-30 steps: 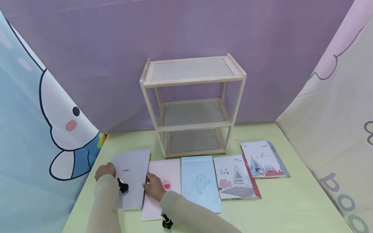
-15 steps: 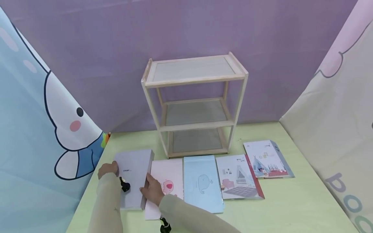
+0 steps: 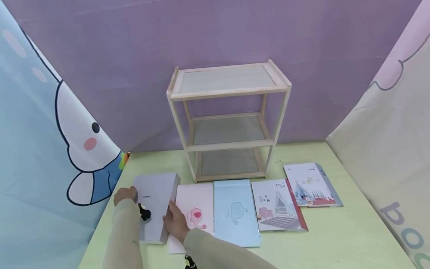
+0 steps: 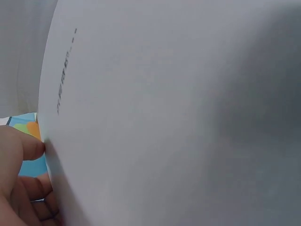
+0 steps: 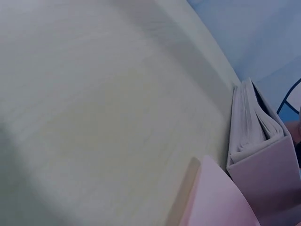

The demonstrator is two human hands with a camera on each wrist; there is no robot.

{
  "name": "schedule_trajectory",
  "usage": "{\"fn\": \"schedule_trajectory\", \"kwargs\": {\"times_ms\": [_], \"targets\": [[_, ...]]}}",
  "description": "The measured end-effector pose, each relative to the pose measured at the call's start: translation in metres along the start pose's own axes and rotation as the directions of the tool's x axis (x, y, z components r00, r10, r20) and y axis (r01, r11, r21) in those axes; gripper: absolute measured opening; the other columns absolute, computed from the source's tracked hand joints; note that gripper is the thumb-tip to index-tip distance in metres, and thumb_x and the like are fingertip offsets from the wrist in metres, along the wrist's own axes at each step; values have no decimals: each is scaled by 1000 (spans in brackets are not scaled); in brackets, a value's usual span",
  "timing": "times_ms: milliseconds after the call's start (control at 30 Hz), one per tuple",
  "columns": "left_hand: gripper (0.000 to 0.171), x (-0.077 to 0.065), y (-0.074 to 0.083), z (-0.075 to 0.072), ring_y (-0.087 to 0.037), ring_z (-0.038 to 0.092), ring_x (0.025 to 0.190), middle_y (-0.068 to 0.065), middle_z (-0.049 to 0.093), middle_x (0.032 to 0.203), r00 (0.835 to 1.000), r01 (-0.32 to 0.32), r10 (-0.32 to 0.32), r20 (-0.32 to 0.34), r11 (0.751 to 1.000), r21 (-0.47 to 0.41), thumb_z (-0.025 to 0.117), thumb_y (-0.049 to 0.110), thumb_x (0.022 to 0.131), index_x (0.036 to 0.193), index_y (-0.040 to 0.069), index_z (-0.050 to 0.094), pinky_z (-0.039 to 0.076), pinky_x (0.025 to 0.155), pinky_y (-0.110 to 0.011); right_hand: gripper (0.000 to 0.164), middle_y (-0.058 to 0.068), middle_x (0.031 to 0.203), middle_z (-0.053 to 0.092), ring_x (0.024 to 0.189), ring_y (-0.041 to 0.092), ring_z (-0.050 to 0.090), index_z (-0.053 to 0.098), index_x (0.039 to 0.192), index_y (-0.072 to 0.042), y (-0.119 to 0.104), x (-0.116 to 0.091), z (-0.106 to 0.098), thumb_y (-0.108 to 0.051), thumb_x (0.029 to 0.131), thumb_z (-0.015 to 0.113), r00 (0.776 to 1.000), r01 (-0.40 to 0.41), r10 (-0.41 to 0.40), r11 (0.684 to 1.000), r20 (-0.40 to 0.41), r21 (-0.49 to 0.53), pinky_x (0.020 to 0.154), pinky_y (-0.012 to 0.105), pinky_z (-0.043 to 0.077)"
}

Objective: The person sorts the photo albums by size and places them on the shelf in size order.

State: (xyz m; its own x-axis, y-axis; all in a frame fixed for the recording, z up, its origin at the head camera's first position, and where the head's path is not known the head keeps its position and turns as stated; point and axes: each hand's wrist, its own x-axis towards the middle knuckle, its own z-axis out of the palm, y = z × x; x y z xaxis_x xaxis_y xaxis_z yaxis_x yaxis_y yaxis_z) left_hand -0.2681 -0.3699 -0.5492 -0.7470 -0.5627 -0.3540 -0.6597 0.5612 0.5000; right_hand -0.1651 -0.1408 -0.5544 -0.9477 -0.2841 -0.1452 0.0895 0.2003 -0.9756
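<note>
A thick, pale lilac-grey binder point(image 3: 156, 186) is at the left of the table, its spine side facing right. My left hand point(image 3: 125, 195) grips its left edge. In the left wrist view, the thumb and curled fingers point(image 4: 35, 188) are at the edge of the binder's cover point(image 4: 141, 103). My right hand point(image 3: 178, 223) holds the spine side, above the pink elephant notebook point(image 3: 195, 194). The right wrist view shows the binder point(image 5: 263, 183) end-on, with loose-looking sheets between its covers. Beside it there, a corner of the pink notebook point(image 5: 218, 202) shows.
Right of the pink notebook lie a blue whale notebook point(image 3: 235, 194) and two folders with room pictures point(image 3: 279, 205), partly close together. A three-tier wooden shelf point(image 3: 231, 144) stands behind them on the green table point(image 3: 336, 239). Printed cloths point(image 3: 97, 149) hang at the sides.
The binder has tilted, so more of its spine side shows. My right hand has moved slightly with it. The whole head view has shifted a little, moving the scene right.
</note>
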Motion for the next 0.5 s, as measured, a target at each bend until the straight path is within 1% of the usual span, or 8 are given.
{"fn": "schedule_trajectory", "kwargs": {"times_ms": [67,200,267,333,433,500], "targets": [[59,-2,1,-1,-37,53,85,-35,54,109,1000,7,-7,1,1000,-19,30,31,93,116,-20,49,49,73,-48,62,6,152,29,138,26,28,24,150,-17,0,-2,1,-22,95,52,999,-30,30,999,11,24,112,44,24],[61,-7,6,-4,-39,53,96,-36,50,117,999,40,-39,18,998,-52,33,34,95,123,-18,46,48,84,-50,66,7,154,26,139,29,26,18,151,-23,-1,-5,1,-30,95,52,997,-70,69,996,15,48,112,47,23],[62,-9,8,-6,-41,52,101,-36,48,120,998,54,-53,18,997,-61,34,36,95,125,-18,44,46,89,-51,67,6,154,25,139,28,26,15,152,-23,-1,-5,0,-31,96,51,998,-57,57,997,13,55,112,46,23],[63,-11,8,-8,-42,51,103,-36,47,121,998,68,-67,13,995,-73,35,37,96,126,-18,43,45,91,-51,67,3,155,24,140,26,25,12,152,-24,0,-4,0,-29,96,49,999,-30,29,996,15,78,112,45,22],[64,-9,6,-8,-43,49,109,-36,46,123,996,93,-93,10,992,-88,35,37,96,127,-18,42,44,93,-51,67,-1,154,24,140,21,26,9,152,-24,3,-3,1,-25,97,47,1000,-7,5,992,19,125,113,43,21],[66,-5,3,-8,-45,47,113,-37,45,125,995,100,-100,10,991,-93,36,39,95,128,-19,41,42,96,-50,68,-1,154,24,140,20,24,8,153,-22,3,-3,2,-23,97,48,1000,2,-4,987,15,158,113,42,21]]}}
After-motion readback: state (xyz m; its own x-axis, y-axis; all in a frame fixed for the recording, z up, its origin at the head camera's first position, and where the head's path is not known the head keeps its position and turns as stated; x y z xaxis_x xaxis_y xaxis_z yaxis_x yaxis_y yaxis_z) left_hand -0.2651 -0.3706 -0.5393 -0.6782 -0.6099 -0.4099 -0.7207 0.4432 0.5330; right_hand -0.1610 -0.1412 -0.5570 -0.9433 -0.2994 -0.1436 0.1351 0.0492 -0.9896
